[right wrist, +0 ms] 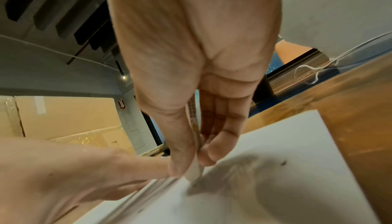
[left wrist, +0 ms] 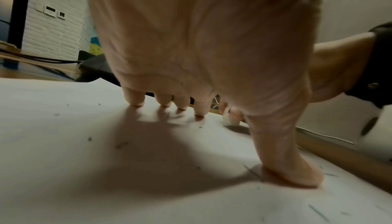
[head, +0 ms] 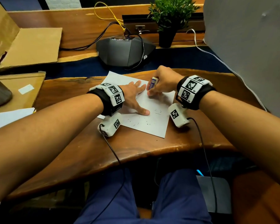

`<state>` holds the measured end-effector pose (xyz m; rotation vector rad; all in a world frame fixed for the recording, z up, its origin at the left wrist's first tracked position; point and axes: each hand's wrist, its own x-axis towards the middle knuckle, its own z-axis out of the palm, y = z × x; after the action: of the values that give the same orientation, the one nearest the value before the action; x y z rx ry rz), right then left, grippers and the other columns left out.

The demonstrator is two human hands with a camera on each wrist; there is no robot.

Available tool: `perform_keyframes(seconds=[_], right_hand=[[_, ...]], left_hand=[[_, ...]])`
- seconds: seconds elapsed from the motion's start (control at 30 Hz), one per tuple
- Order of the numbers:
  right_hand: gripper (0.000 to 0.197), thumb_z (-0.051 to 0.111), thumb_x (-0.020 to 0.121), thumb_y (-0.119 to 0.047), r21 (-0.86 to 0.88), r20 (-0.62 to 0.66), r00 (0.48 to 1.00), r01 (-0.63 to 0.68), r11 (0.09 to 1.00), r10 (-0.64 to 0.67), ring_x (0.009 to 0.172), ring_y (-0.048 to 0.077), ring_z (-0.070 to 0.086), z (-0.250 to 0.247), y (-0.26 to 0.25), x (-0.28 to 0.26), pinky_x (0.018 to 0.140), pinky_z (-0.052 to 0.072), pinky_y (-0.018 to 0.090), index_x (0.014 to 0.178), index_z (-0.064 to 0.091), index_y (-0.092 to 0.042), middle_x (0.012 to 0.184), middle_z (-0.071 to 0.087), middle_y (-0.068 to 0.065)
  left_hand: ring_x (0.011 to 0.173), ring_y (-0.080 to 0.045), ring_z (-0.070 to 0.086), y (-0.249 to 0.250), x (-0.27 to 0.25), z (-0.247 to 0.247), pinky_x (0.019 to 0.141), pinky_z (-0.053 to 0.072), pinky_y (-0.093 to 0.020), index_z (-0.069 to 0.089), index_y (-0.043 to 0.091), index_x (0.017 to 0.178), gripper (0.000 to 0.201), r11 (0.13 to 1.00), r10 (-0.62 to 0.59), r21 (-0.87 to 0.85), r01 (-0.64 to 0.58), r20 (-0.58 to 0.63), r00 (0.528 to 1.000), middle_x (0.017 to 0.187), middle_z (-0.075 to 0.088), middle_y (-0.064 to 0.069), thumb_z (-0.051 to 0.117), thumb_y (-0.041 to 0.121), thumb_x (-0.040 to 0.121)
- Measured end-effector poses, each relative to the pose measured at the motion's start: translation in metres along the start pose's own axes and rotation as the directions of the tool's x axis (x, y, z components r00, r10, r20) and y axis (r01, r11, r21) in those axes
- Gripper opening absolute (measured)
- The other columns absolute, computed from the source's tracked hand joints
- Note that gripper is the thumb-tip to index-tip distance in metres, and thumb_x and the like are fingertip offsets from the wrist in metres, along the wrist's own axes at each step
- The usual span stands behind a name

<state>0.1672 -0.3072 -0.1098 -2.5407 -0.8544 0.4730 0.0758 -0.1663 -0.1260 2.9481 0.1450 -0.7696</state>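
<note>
A white sheet of paper (head: 153, 122) with short pencil marks and eraser crumbs lies on the wooden desk (head: 136, 151). My left hand (head: 134, 97) presses flat on the paper, fingers spread and thumb out; in the left wrist view its fingertips (left wrist: 135, 101) and thumb touch the sheet (left wrist: 63, 160). My right hand (head: 162, 83) pinches a white eraser (head: 153, 83) in a printed sleeve, its lower end against the paper just right of my left fingers. In the right wrist view the eraser (right wrist: 194, 169) sits between thumb and fingers, tip on the paper (right wrist: 275, 185).
A black conference phone (head: 124, 50) with cables sits behind the paper. A potted plant (head: 168, 21) stands at the back, cardboard pieces (head: 31, 46) lie at the left, and a grey panel (head: 249, 46) rises at the right. More white paper (head: 6, 117) lies at the left edge.
</note>
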Motion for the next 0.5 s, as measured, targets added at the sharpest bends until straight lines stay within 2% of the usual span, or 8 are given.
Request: perform_keyframes(seconds=[0.1, 0.17, 0.27, 0.3, 0.33, 0.43, 0.5], right_hand=[[0.035, 0.090, 0.071, -0.027, 0.050, -0.077, 0.996, -0.034, 0.998, 0.038, 0.069, 0.011, 0.068, 0.002, -0.001, 0.007, 0.052, 0.053, 0.017, 0.096, 0.074, -0.008, 0.092, 0.074, 0.008], [0.039, 0.091, 0.068, -0.033, 0.004, -0.087, 0.996, -0.016, 1.000, 0.017, 0.078, 0.014, 0.067, 0.009, 0.000, 0.007, 0.061, 0.057, 0.025, 0.094, 0.074, -0.009, 0.094, 0.072, 0.007], [0.037, 0.091, 0.067, -0.036, -0.071, 0.130, 0.991, 0.051, 0.996, -0.041, 0.081, 0.015, 0.069, 0.014, -0.007, -0.005, 0.073, 0.060, 0.029, 0.092, 0.077, -0.012, 0.087, 0.074, 0.001], [0.036, 0.091, 0.067, -0.035, -0.064, 0.160, 0.987, 0.040, 0.997, -0.030, 0.081, 0.015, 0.070, 0.011, -0.006, -0.004, 0.076, 0.060, 0.030, 0.091, 0.078, -0.012, 0.086, 0.075, 0.000], [0.037, 0.092, 0.066, -0.035, -0.043, 0.137, 0.991, 0.010, 0.999, -0.004, 0.080, 0.015, 0.071, 0.006, -0.003, -0.001, 0.077, 0.060, 0.031, 0.091, 0.079, -0.012, 0.084, 0.076, 0.001], [0.044, 0.094, 0.062, -0.035, 0.006, -0.035, 0.997, -0.063, 0.998, 0.063, 0.076, 0.014, 0.071, -0.001, -0.002, 0.011, 0.073, 0.060, 0.028, 0.093, 0.077, -0.009, 0.087, 0.076, 0.005], [0.047, 0.093, 0.063, -0.036, -0.039, 0.007, 1.000, -0.018, 0.999, 0.018, 0.085, 0.017, 0.069, 0.010, -0.007, 0.008, 0.078, 0.060, 0.033, 0.098, 0.075, -0.011, 0.093, 0.074, 0.005]], left_hand=[[0.150, -0.022, -0.015, -0.003, 0.002, 0.002, 0.122, 0.004, -0.050, -0.016, 0.029, 0.154, 0.126, 1.000, 0.013, -0.011, -0.013, 0.032, 0.999, 0.162, -0.022, 0.002, 0.064, 0.076, 0.069], [0.150, -0.022, -0.016, -0.005, 0.003, 0.004, 0.122, 0.003, -0.050, -0.016, 0.030, 0.154, 0.126, 1.000, 0.024, -0.019, -0.023, 0.034, 0.999, 0.162, -0.024, 0.003, 0.064, 0.077, 0.069], [0.150, -0.023, -0.017, -0.007, 0.003, 0.004, 0.121, 0.003, -0.053, -0.015, 0.032, 0.154, 0.125, 0.999, 0.031, -0.019, -0.031, 0.041, 0.999, 0.161, -0.026, 0.003, 0.063, 0.079, 0.068], [0.150, -0.022, -0.018, -0.007, 0.003, 0.004, 0.121, 0.003, -0.053, -0.016, 0.031, 0.154, 0.126, 0.999, 0.030, -0.016, -0.030, 0.048, 0.998, 0.161, -0.027, 0.004, 0.063, 0.079, 0.068], [0.149, -0.022, -0.019, -0.006, 0.005, 0.004, 0.121, 0.003, -0.052, -0.018, 0.031, 0.154, 0.128, 1.000, 0.030, -0.011, -0.030, 0.056, 0.998, 0.160, -0.027, 0.004, 0.063, 0.079, 0.067], [0.149, -0.021, -0.018, -0.006, 0.007, 0.005, 0.121, 0.003, -0.053, -0.019, 0.030, 0.153, 0.131, 1.000, 0.026, 0.003, -0.027, 0.054, 0.998, 0.161, -0.026, 0.004, 0.064, 0.080, 0.065], [0.150, -0.022, -0.018, -0.007, 0.007, 0.005, 0.121, 0.003, -0.053, -0.018, 0.031, 0.154, 0.130, 1.000, 0.027, -0.002, -0.027, 0.059, 0.998, 0.160, -0.027, 0.004, 0.063, 0.080, 0.065]])
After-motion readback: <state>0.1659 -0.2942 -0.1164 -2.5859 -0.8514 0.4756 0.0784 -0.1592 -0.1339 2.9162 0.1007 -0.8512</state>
